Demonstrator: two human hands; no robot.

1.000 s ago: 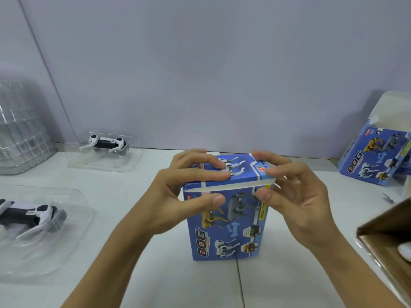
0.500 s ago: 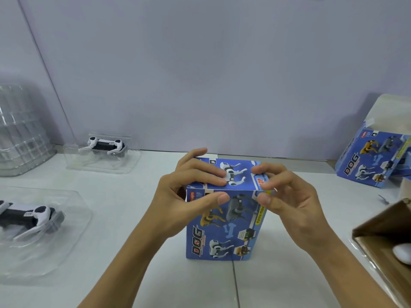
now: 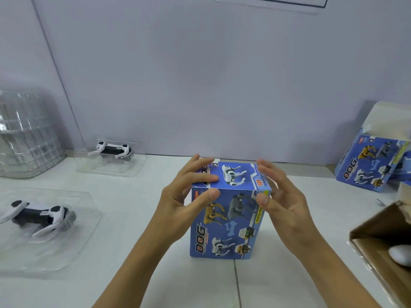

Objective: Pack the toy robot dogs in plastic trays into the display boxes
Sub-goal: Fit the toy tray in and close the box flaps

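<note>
While the blue printed cardboard display box (image 3: pixel 229 210) stands upright on the smooth white table (image 3: pixel 138 241) with its top flap down flat, both hands sit at its upper corners. The left hand (image 3: pixel 178 201) has straight, spread fingers lying on the glossy lid and its thumb against the front face; it presses rather than grasps. The right hand (image 3: pixel 282 201) is relaxed, fingers loosely fanned beside the box's right edge, thumb tip at the front corner, holding nothing. Left of the left hand, a white-and-black toy robot dog (image 3: pixel 37 215) lies in a clear moulded plastic tray (image 3: pixel 73 245); a second dog (image 3: pixel 112 150) in its tray sits beyond. Right of the right hand are another blue box (image 3: pixel 369 172), opened, and a brown carton (image 3: pixel 378 243).
</note>
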